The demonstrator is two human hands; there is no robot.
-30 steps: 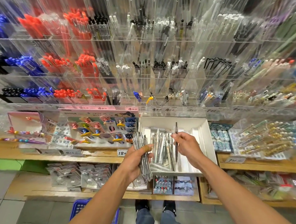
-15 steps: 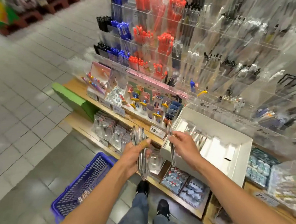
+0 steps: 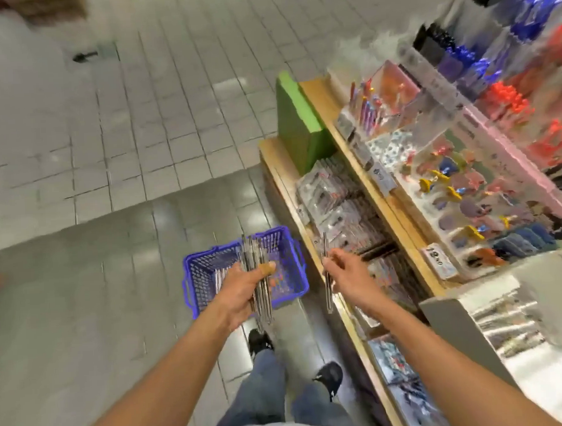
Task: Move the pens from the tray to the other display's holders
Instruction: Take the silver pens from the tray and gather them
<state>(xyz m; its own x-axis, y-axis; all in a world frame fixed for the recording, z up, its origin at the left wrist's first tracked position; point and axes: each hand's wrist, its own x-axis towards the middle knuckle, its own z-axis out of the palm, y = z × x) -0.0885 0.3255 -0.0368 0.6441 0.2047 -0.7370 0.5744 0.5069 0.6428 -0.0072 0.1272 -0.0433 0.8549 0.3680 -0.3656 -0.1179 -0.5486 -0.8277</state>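
Note:
My left hand (image 3: 244, 284) grips a thick bundle of clear-wrapped silver pens (image 3: 255, 259), held upright above the blue basket. A single silver pen (image 3: 327, 295) stands upright in my right hand (image 3: 343, 274), just left of the wooden shelf edge. The white tray (image 3: 457, 314) with shiny wrapped pens lies at the lower right, away from both hands. Clear acrylic pen holders (image 3: 505, 54) with blue, black and red pens fill the upper right, blurred.
A blue shopping basket (image 3: 284, 245) sits on the grey tiled floor under my left hand. Wooden shelves (image 3: 400, 219) with packaged stationery run along the right, with a green end panel (image 3: 296, 124). My legs and black shoes (image 3: 260, 341) stand below. Open floor spreads to the left.
The view has swung left and down, away from the pen wall toward the floor and basket. Both hands have left the tray with their pens; the tray now sits at the lower right.

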